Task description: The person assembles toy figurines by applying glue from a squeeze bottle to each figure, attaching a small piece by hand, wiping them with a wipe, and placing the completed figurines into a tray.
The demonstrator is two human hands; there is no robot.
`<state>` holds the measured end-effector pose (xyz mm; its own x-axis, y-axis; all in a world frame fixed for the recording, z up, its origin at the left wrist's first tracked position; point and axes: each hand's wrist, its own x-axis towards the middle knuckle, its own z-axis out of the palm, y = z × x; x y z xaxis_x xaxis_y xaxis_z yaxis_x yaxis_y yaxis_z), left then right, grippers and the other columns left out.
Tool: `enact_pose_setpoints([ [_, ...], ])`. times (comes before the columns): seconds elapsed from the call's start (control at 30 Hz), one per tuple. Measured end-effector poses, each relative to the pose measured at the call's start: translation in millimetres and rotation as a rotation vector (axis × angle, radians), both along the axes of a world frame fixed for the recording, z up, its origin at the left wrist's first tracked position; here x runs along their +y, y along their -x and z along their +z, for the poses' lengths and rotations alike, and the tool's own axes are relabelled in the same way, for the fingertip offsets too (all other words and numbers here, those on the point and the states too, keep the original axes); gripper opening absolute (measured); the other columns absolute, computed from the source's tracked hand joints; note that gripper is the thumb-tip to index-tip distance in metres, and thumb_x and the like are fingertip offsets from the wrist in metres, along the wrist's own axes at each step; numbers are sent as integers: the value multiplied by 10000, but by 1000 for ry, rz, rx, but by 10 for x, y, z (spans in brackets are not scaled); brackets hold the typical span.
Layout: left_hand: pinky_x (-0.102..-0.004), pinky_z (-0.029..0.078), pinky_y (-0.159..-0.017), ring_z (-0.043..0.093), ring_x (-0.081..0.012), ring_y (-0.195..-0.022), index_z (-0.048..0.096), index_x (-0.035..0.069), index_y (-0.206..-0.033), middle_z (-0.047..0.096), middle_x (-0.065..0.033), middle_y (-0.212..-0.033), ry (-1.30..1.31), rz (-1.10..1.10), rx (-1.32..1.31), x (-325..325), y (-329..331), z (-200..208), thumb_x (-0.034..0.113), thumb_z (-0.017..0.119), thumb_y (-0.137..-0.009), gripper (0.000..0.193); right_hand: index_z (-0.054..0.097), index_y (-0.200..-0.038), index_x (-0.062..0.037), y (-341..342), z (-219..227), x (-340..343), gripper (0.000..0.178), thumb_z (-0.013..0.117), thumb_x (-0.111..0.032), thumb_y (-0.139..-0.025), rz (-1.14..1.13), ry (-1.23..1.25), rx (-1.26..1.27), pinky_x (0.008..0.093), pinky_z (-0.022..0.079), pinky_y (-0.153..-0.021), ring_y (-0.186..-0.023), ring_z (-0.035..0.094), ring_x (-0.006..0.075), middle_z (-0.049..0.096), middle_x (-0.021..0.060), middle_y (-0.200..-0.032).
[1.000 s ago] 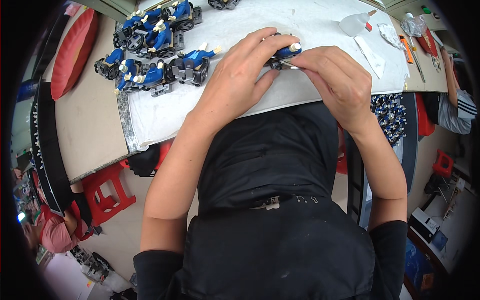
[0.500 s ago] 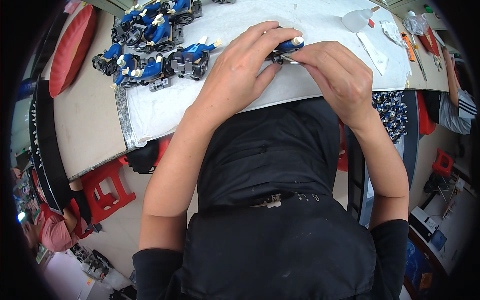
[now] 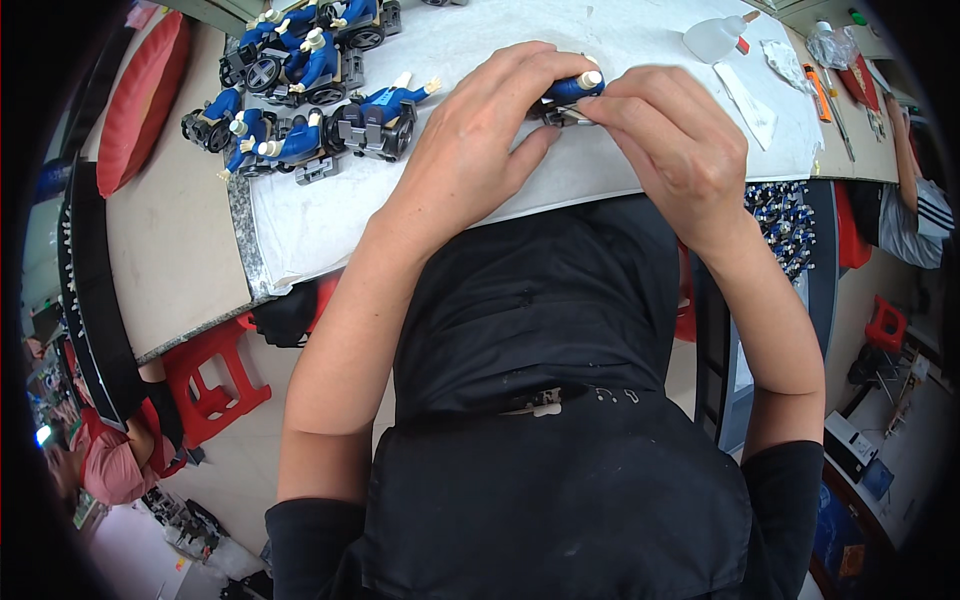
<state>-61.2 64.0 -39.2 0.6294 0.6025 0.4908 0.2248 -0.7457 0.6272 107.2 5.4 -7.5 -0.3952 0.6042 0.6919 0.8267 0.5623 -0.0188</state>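
Over the white sheet (image 3: pixel 335 215), my left hand (image 3: pixel 478 128) is curled round a small blue-clothed figurine (image 3: pixel 574 90) with a cream peg-like neck and dark parts beneath it. Much of this piece is hidden by the fingers. My right hand (image 3: pixel 682 145) pinches at its right side, the fingertips touching or almost touching the lower part. Whatever lies between those fingertips is too small to make out. Left of my hands, more blue figurines in grey and black wheelchairs (image 3: pixel 380 125) stand in a cluster, their heads not fitted.
At the upper right lie a translucent squeeze bottle (image 3: pixel 712 40), a white strip (image 3: pixel 748 108), crumpled plastic (image 3: pixel 788 66) and an orange-handled tool (image 3: pixel 818 95). A red tray (image 3: pixel 146 105) is at the far left. Under the table edge at right sits a bin of small blue parts (image 3: pixel 782 225).
The figurine has shifted slightly left and up in my left hand. My right fingertips have moved a little, and a pale thin tip that showed by them is now out of sight.
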Motion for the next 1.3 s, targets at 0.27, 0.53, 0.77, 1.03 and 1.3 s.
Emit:
enact_pose_setpoints([
  [0.27,-312,472,-816,543,-252,-984,508,87,-1113,526,-82,-1114,14,-9,-23,-7,-10,1,-47,626,-671,477,603,-723,-58,33,61,-8,126,610,-43,-598,-42,54,-71,253,465,-561,-682,547,146,561,9,-749],
  [0.53,-303,465,-800,549,-242,-960,507,70,-1100,537,-86,-1088,74,-20,-40,-32,-32,38,-10,640,-678,450,606,-760,-43,109,272,0,165,664,-12,-609,-34,202,-65,287,439,-538,-609,544,189,545,42,-678],
  [0.77,-326,445,-727,546,-251,-881,525,71,-1011,553,-84,-969,72,174,-84,-133,-178,8,-32,638,-639,403,577,-726,-21,153,349,57,100,637,-12,-645,-29,348,-39,316,444,-551,-634,562,225,551,69,-688],
  [1.03,-358,433,-763,526,-309,-928,523,67,-979,537,-115,-994,181,233,-112,-156,-270,85,-110,573,-595,425,610,-734,-24,109,344,115,132,573,-17,-607,-66,326,-15,303,502,-607,-693,604,234,602,83,-751],
  [1.3,-305,419,-825,535,-216,-959,507,48,-1065,546,-92,-1039,186,181,-63,-128,-194,19,-59,617,-658,435,540,-852,-34,142,265,-44,218,564,-30,-635,-83,317,126,323,494,-624,-756,580,252,557,112,-874],
])
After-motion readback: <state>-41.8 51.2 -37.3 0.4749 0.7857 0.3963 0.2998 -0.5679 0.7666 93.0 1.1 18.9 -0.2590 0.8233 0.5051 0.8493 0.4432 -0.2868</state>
